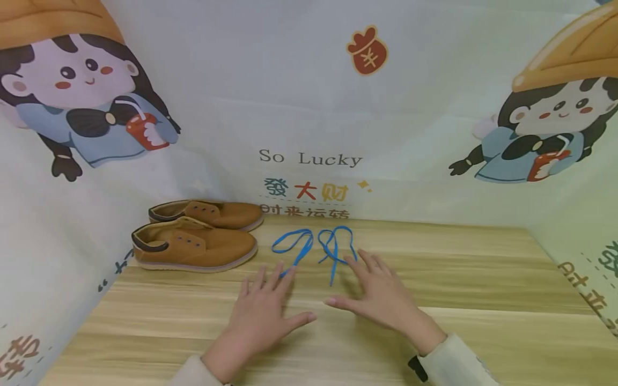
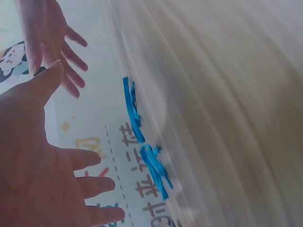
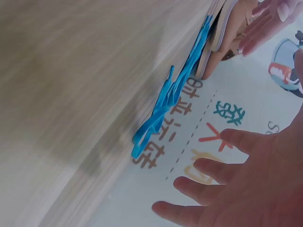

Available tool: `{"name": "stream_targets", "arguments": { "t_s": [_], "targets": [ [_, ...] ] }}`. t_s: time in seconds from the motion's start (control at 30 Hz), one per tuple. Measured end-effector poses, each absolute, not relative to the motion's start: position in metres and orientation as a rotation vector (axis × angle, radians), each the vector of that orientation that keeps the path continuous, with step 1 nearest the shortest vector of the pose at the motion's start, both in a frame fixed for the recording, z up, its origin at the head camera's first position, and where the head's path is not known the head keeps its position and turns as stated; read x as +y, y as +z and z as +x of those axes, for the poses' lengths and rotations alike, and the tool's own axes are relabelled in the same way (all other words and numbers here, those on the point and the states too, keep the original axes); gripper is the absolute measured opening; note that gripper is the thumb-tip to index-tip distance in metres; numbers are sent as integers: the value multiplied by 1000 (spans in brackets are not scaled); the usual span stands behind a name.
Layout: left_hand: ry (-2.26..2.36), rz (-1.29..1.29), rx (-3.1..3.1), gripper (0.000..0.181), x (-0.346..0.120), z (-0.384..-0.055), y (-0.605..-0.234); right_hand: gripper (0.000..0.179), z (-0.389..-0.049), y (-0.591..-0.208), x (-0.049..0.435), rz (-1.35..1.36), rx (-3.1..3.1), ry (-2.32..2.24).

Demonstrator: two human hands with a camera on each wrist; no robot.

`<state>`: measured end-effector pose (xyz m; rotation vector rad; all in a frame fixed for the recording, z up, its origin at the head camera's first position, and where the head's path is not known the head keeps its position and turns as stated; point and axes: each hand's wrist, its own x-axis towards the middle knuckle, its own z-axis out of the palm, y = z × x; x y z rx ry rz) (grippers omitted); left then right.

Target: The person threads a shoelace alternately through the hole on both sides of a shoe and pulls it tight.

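Two blue shoelaces lie loosely looped on the wooden table, a left shoelace (image 1: 303,247) and a right shoelace (image 1: 335,247). My left hand (image 1: 263,311) hovers palm down over the table with its fingers spread, fingertips near the lower end of the left lace. Across from it, my right hand (image 1: 383,295) is held the same way, its fingertips beside the right lace. Neither hand holds anything. A pair of brown shoes stands at the left, a front shoe (image 1: 227,249) and a rear shoe (image 1: 236,213), their eyelets without laces.
The wooden table (image 1: 483,268) reaches back to a white printed cloth (image 1: 425,134), which also covers both sides. Cartoon figures and lettering decorate the cloth. The shoes sit close to the table's left back corner.
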<state>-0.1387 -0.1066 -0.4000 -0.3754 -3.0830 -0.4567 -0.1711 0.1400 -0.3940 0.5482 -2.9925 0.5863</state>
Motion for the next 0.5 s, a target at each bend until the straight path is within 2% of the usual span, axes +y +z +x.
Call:
{"name": "stream_targets", "arguments": {
  "t_s": [0.5],
  "targets": [
    [-468, -273, -3007, 79, -150, -137, -401, 99, -182, -390, 102, 681, -3029, 814]
  ]
}}
